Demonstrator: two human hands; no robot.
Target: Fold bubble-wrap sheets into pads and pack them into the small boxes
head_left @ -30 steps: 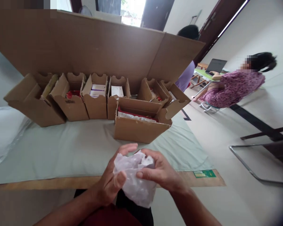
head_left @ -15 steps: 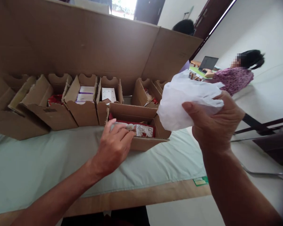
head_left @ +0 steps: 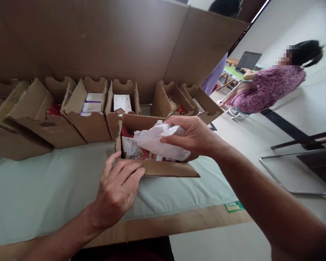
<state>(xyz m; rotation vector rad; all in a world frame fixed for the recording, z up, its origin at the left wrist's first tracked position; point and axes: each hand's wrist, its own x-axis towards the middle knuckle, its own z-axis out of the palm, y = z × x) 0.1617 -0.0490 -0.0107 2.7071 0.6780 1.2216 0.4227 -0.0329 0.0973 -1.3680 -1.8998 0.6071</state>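
My right hand (head_left: 190, 134) pinches a crumpled, thin white plastic bag (head_left: 163, 139) and holds it in the mouth of the nearest cardboard box (head_left: 165, 168). Beneath the bag lie red and white printed packets (head_left: 134, 146), partly covered by it. My left hand (head_left: 119, 185) is at the box's near left corner, its curled fingers gripping the top of the front wall. The thumb is hardly visible.
Behind stands a row of open cardboard boxes (head_left: 88, 127), some holding small white cartons (head_left: 122, 103). A tall cardboard panel (head_left: 111, 43) rises behind them. A pale green cloth (head_left: 70, 181) covers the table. At right, a person (head_left: 277, 87) sits by a laptop (head_left: 248, 61).
My right hand has brought the white bag down and left into the box. The left hand has shifted from the packets to the front wall, which now leans outward more.
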